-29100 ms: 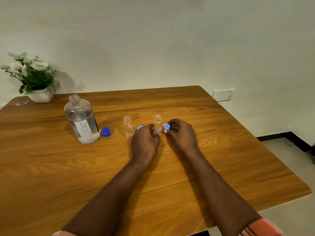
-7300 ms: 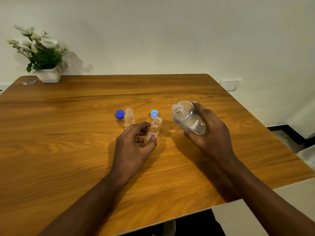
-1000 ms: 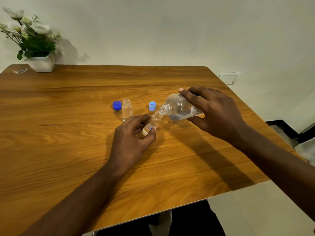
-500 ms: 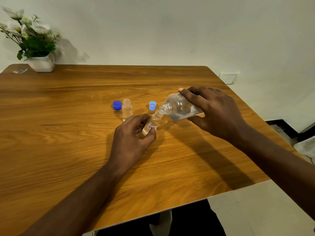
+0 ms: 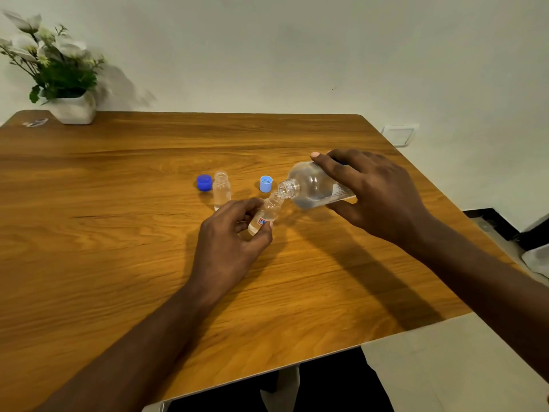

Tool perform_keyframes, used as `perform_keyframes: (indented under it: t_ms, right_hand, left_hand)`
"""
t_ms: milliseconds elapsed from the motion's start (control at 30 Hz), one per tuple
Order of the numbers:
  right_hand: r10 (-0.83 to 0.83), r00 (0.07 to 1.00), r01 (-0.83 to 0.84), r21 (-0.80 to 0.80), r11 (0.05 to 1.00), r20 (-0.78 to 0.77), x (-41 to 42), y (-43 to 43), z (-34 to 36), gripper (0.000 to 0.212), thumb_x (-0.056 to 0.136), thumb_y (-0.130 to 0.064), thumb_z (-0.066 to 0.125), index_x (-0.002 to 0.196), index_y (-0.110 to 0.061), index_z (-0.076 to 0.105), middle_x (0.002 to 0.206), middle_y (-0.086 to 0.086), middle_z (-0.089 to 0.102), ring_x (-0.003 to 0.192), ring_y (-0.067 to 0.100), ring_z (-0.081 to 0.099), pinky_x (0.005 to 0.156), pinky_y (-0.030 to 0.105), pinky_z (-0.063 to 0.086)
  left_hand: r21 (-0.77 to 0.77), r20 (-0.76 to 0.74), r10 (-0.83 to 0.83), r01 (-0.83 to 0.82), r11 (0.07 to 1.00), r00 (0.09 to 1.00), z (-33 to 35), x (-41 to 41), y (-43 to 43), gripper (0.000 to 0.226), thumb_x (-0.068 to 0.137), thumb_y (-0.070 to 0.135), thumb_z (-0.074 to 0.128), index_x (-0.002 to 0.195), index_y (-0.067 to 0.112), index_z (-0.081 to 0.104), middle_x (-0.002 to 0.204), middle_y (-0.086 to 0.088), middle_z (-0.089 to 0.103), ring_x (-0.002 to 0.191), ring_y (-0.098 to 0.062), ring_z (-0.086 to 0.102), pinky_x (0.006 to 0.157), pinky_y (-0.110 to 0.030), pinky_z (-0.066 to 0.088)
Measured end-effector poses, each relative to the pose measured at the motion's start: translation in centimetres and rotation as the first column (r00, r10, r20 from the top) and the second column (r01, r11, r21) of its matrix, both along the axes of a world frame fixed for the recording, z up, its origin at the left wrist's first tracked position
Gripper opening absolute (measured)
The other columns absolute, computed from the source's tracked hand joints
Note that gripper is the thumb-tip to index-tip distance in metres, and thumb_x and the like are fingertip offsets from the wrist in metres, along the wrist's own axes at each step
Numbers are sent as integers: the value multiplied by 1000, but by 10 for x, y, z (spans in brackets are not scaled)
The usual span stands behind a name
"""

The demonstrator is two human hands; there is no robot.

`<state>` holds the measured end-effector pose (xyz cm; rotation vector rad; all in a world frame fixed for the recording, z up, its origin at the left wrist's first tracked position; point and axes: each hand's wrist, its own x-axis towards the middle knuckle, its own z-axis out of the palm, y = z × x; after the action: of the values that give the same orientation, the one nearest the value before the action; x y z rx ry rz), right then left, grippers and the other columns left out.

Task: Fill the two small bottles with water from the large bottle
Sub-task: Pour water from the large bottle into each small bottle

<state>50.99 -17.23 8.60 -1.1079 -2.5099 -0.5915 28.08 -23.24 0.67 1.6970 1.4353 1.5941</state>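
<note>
Head cam: left hand (image 5: 225,248) had its fingers (image 5: 246,205) pinching the tilted small bottle (image 5: 266,214) low, just over the surface (image 5: 118,233). Right hand (image 5: 377,197) gripped the large bottle (image 5: 309,187) mid-body, its mouth at the small one's neck. Both looked slick, and the small one light.

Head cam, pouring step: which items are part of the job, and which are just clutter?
In the job: large bottle in the right hand; tilted small bottle in the left hand; upright small bottle; dark blue cap; light blue cap.
Lying about: potted plant; small scrap beside it; wall plate.
</note>
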Motion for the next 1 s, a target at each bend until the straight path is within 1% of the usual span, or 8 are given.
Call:
perform_keyframes:
  t_ms: [100, 200, 633, 1000]
  right_hand:
    - [-5, 1000, 5, -8, 1000, 6, 0, 0, 0, 73, 82, -36, 72, 146, -21, 41, 132, 10, 58, 117, 32, 57, 86, 42, 49]
    - [-2, 1000, 2, -12, 1000, 8, 0, 0, 0, 73, 82, -37, 72, 146, -21, 40, 132, 11, 58, 118, 32, 56, 87, 43, 49]
    - [6, 1000, -6, 2, 1000, 9, 0, 0, 1, 74, 81, -34, 75, 145, -19, 42, 130, 13, 59, 115, 33, 58, 86, 44, 50]
    - [6, 1000, -6, 5, 1000, 15, 0, 2, 0, 71, 83, -35, 72, 145, -20, 41, 131, 11, 59, 116, 32, 58, 86, 43, 49]
  left_hand:
    - [-2, 5, -4, 4, 1000, 1000, 1, 0, -1, 36, 72, 18, 71, 107, 24, 67, 96, 18, 65, 89, 0, 64, 79, -24, 55]
    - [-5, 3, -11, 11, 1000, 1000, 2, 0, -2, 36, 72, 19, 71, 107, 27, 66, 96, 19, 65, 90, 0, 64, 79, -22, 54]
    - [-31, 3, -11, 11, 999, 1000, 2, -1, -2, 36, 72, 21, 70, 108, 22, 68, 97, 15, 66, 91, -2, 64, 80, -24, 55]
    - [-45, 12, -10, 10, 999, 1000, 1, 0, -1, 36, 72, 22, 70, 109, 20, 68, 98, 13, 67, 91, -2, 64, 80, -23, 55]
